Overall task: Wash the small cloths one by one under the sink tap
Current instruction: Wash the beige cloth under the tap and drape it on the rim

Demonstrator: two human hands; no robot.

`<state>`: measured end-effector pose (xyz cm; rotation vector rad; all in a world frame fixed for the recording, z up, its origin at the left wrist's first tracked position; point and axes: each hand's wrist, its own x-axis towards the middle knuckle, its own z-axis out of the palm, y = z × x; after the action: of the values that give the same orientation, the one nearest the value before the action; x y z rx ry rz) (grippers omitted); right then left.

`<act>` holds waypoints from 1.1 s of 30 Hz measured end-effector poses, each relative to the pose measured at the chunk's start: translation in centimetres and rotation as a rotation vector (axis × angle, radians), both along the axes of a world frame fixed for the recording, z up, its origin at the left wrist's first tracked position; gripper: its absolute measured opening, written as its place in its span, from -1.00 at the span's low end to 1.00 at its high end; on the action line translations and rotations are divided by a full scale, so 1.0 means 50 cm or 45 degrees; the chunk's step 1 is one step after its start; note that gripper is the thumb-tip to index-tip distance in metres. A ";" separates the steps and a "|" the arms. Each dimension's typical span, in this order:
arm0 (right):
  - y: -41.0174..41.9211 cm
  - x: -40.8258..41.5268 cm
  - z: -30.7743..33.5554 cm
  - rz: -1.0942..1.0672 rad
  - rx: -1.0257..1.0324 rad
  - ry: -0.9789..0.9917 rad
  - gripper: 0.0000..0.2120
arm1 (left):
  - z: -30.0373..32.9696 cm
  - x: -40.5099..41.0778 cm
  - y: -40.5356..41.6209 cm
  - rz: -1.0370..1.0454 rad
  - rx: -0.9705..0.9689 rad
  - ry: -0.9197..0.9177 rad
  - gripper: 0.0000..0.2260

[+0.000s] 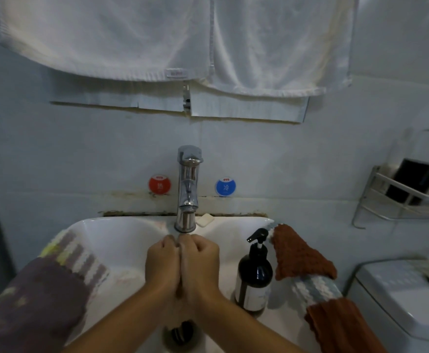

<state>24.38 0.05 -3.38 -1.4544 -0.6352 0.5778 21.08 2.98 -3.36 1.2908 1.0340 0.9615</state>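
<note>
Low in the frame's centre, left hand (161, 261) and right hand (200, 261) press together in fists, possibly around a brownish cloth (180, 289), over the white sink (122, 233). Cloths (302, 253) drape both rims. Above, chrome tap (188, 187), then white towels (157, 36)

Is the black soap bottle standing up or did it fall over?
Standing up. The black soap bottle sits upright on the sink rim, its pump head on top, right of the hands.

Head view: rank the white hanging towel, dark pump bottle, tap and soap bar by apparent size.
1. White hanging towel
2. Dark pump bottle and tap: look alike, and the bottle is nearer, so unranked
3. Soap bar
</note>
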 end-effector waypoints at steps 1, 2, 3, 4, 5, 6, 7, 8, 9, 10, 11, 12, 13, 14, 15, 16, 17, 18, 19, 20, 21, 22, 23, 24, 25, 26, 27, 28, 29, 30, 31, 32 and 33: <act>0.003 0.000 -0.002 0.027 -0.013 -0.009 -0.73 | 0.016 -0.011 -0.002 0.052 0.014 0.002 -0.73; 0.010 -0.002 -0.003 0.045 -0.047 -0.010 -0.74 | 0.027 -0.018 -0.007 0.085 0.025 0.007 -0.73; 0.017 -0.001 -0.003 0.042 -0.075 -0.003 -0.74 | 0.028 -0.018 -0.013 0.127 0.040 0.028 -0.72; 0.023 0.004 -0.006 0.027 -0.087 0.012 -0.72 | 0.039 -0.018 -0.024 0.152 0.072 0.034 -0.72; 0.026 0.009 -0.008 0.009 -0.087 0.039 -0.70 | 0.043 -0.018 -0.030 0.167 0.115 0.040 -0.71; 0.024 0.014 -0.006 -0.016 -0.092 0.053 -0.70 | 0.041 -0.016 -0.030 0.151 0.126 0.040 -0.71; 0.017 0.015 -0.003 -0.027 -0.051 0.053 -0.71 | 0.040 -0.015 -0.026 0.140 0.129 0.041 -0.71; 0.015 0.016 -0.006 -0.030 -0.023 0.047 -0.73 | 0.034 -0.015 -0.015 0.119 0.123 0.048 -0.70; 0.010 0.011 -0.003 -0.012 -0.002 0.035 -0.74 | 0.030 -0.015 -0.005 0.096 0.111 0.060 -0.70; 0.006 0.005 0.000 0.015 -0.004 0.032 -0.74 | 0.027 -0.016 0.001 0.074 0.087 0.058 -0.71; 0.007 0.004 -0.002 0.053 0.001 0.058 -0.75 | 0.023 -0.016 0.005 0.065 0.073 0.065 -0.71; 0.011 0.004 -0.002 0.068 -0.014 0.086 -0.75 | 0.023 -0.016 0.005 0.092 0.062 0.072 -0.72; 0.010 0.003 0.004 0.056 -0.054 0.088 -0.75 | 0.026 -0.015 0.001 0.122 0.073 0.075 -0.72; 0.008 0.009 0.006 0.027 -0.090 0.089 -0.73 | 0.035 -0.016 -0.007 0.151 0.108 0.063 -0.72; 0.007 0.019 0.004 -0.002 -0.110 0.084 -0.71 | 0.045 -0.017 -0.015 0.150 0.166 0.057 -0.72; 0.004 0.030 0.003 -0.026 -0.129 0.083 -0.70 | 0.053 -0.020 -0.020 0.130 0.235 0.054 -0.71; -0.001 0.040 0.004 -0.033 -0.134 0.069 -0.69 | 0.062 -0.026 -0.022 0.111 0.297 0.049 -0.70; -0.005 0.046 0.007 -0.046 -0.140 0.047 -0.67 | 0.066 -0.031 -0.016 0.103 0.361 0.052 -0.69; -0.008 0.052 0.012 -0.063 -0.132 0.008 -0.65 | 0.072 -0.037 -0.011 0.105 0.418 0.072 -0.68; -0.013 0.056 0.020 -0.078 -0.138 -0.032 -0.65 | 0.075 -0.044 -0.005 0.106 0.471 0.093 -0.67; -0.013 0.061 0.021 -0.070 -0.129 -0.057 -0.68 | 0.076 -0.049 0.002 0.098 0.507 0.105 -0.67; -0.014 0.061 0.026 -0.054 -0.136 -0.077 -0.72 | 0.077 -0.053 0.009 0.090 0.526 0.110 -0.69; -0.016 0.062 0.031 -0.035 -0.124 -0.099 -0.79 | 0.076 -0.055 0.016 0.088 0.532 0.117 -0.70; -0.021 0.063 0.036 -0.020 -0.142 -0.132 -0.87 | 0.078 -0.060 0.023 0.080 0.530 0.114 -0.70; -0.023 0.066 0.039 0.016 -0.143 -0.149 -0.93 | 0.082 -0.065 0.028 0.058 0.507 0.091 -0.69; -0.027 0.067 0.048 0.073 -0.148 -0.138 -0.90 | 0.086 -0.071 0.035 0.017 0.480 0.048 -0.67; -0.030 0.072 0.054 0.151 -0.129 -0.113 -0.83 | 0.095 -0.076 0.039 -0.039 0.449 0.018 -0.64; -0.032 0.077 0.063 0.237 -0.117 -0.112 -0.75 | 0.103 -0.082 0.044 -0.113 0.436 0.019 -0.61; -0.032 0.083 0.068 0.340 -0.118 -0.124 -0.65 | 0.111 -0.089 0.047 -0.197 0.446 0.038 -0.60; -0.033 0.088 0.071 0.437 -0.132 -0.122 -0.53 | 0.116 -0.094 0.052 -0.284 0.466 0.054 -0.60; -0.033 0.095 0.070 0.529 -0.141 -0.066 -0.46 | 0.119 -0.098 0.056 -0.363 0.486 0.064 -0.60; -0.031 0.101 0.065 0.612 -0.153 0.013 -0.47 | 0.119 -0.101 0.060 -0.427 0.507 0.075 -0.61; -0.030 0.106 0.062 0.685 -0.157 0.069 -0.54 | 0.117 -0.103 0.062 -0.473 0.525 0.091 -0.60</act>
<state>29.68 -1.43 -0.30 -1.3748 -0.9705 1.0863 15.93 6.07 2.48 1.7950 0.6286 0.8685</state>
